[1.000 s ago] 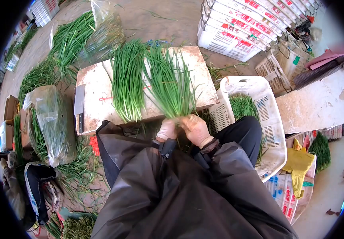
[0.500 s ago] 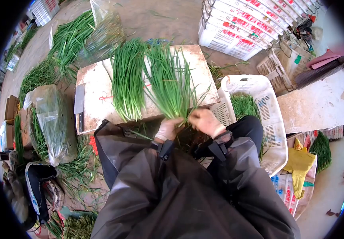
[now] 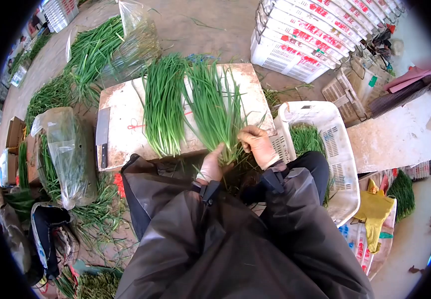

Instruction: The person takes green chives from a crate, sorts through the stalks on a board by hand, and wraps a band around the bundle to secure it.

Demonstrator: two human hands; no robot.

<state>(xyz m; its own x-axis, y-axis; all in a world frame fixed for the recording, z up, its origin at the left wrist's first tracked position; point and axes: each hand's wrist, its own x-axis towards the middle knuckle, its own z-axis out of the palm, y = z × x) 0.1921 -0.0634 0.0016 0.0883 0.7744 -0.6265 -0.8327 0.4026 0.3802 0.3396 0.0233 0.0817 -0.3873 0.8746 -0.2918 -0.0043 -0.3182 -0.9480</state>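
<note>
Two bunches of green chives lie side by side on a worn white board [image 3: 120,107] in front of me. The left bunch [image 3: 164,104] rests untouched, its pale ends toward me. My left hand [image 3: 211,164] is closed around the pale stem ends of the right bunch [image 3: 213,107] at the board's near edge. At that bunch's lower right side is my right hand [image 3: 258,145], fingers curled in a pinch; whatever they hold is hidden. A cleaver [image 3: 102,132] with a black handle lies along the board's left edge, and a red tie [image 3: 135,126] shows beside the left bunch.
To the right stands a white plastic basket [image 3: 342,164] with chives inside. Stacked white crates [image 3: 295,55] rise at the back right. Plastic-wrapped chives [image 3: 71,159] and loose chives [image 3: 98,47] lie on the floor to the left. A yellow glove [image 3: 375,214] lies at far right.
My right hand has moved up and slightly right, away from the stem ends. The left hand stays on the bunch, and the whole view has shifted slightly.
</note>
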